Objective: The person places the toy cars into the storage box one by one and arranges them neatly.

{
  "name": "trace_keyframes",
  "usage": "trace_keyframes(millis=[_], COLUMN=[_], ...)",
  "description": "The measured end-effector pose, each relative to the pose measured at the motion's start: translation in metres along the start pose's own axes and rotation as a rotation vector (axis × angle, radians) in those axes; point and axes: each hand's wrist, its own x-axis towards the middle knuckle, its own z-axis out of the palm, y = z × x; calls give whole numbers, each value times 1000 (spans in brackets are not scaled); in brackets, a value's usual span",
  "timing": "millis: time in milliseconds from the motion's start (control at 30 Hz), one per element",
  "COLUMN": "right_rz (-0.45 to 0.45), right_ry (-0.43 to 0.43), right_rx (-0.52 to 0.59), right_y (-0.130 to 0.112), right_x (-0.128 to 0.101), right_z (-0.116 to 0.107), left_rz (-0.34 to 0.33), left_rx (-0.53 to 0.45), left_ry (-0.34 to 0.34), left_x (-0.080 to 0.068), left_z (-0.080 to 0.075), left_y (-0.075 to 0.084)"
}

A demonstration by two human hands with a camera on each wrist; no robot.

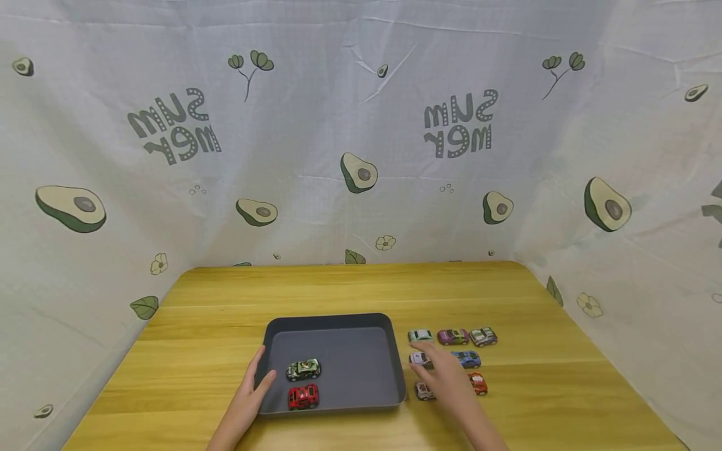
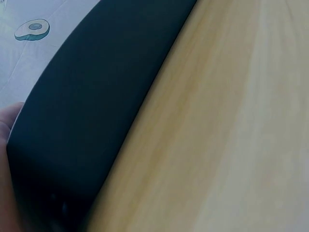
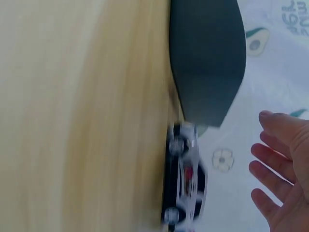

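My left hand holds the left wall of a dark grey tray, thumb over the rim and fingers outside. In the left wrist view the tray's outer wall fills much of the picture. Inside the tray, a green camouflage toy car stands behind a red toy car. My right hand hovers over toy cars right of the tray, fingers apart and nothing held. Under or beside it are a white toy car, another white toy car, a blue one and a red one.
Behind the right hand stand a mint toy car, a purple one and a white-and-green one. All rest on a wooden table. A white avocado-print cloth hangs around the table's back and sides.
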Motion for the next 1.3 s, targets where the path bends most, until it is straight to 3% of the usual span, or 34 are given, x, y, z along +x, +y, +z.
trace_keyframes(millis=[167, 433, 700, 833, 1100, 1300], right_rz=[-5, 29, 102, 184, 345, 306], right_ry=[7, 17, -27, -84, -163, -154], right_rx=[-35, 33, -43, -51, 35, 20], right_y=[15, 40, 72, 84, 103, 116], right_x=[-2, -3, -1, -3, -5, -7], right_z=[-12, -30, -43, -52, -58, -56], left_rz=[-2, 6, -1, -2, -13, -9], left_rx=[-13, -9, 3, -2, 11, 9], left_ry=[0, -2, -2, -2, 6, 8], left_x=[1, 1, 2, 1, 1, 1], left_z=[1, 1, 0, 0, 0, 0], left_y=[0, 0, -2, -1, 0, -1])
